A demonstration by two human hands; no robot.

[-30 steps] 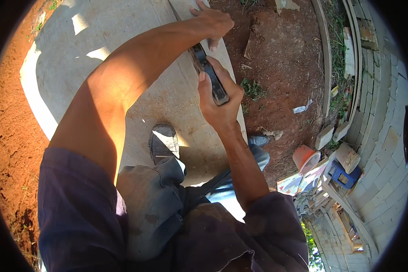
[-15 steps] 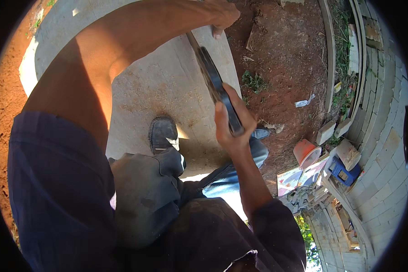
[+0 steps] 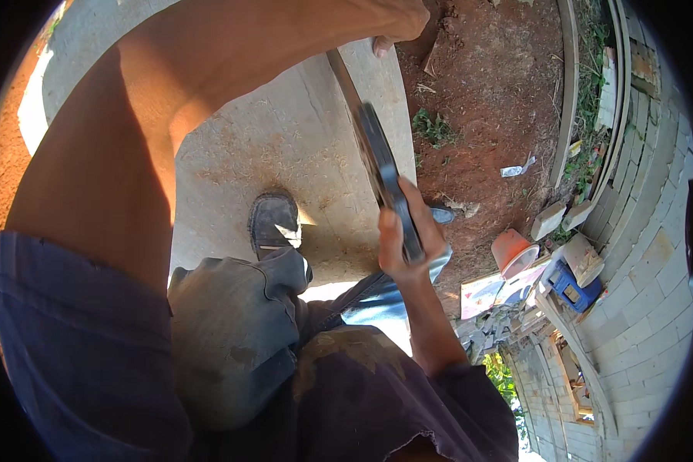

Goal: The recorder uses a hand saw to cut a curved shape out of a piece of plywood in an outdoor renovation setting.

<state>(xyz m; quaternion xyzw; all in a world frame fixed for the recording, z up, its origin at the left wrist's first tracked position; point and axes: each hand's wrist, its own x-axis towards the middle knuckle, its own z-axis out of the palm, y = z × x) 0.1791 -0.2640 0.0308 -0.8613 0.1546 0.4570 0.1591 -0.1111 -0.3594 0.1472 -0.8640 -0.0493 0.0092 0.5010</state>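
My right hand is wrapped around the black handle of a hand saw, which I see nearly edge-on. Its narrow blade runs away from me along the right part of a large, pale board. At the board's far right edge my left hand bends over it, one digit tip on the top face; its other fingers are mostly hidden. The left forearm crosses the far side of the board. A dark shoe rests on the board, with brownish dust scattered around it.
Reddish soil with a small weed lies right of the board. Farther right are an orange bucket, a blue plastic case, wooden strips and a block wall. My other shoe shows beside the board.
My right hand and the saw have drawn back toward me and slightly right, showing more blade beyond the handle. The left hand stays at the board's far edge.
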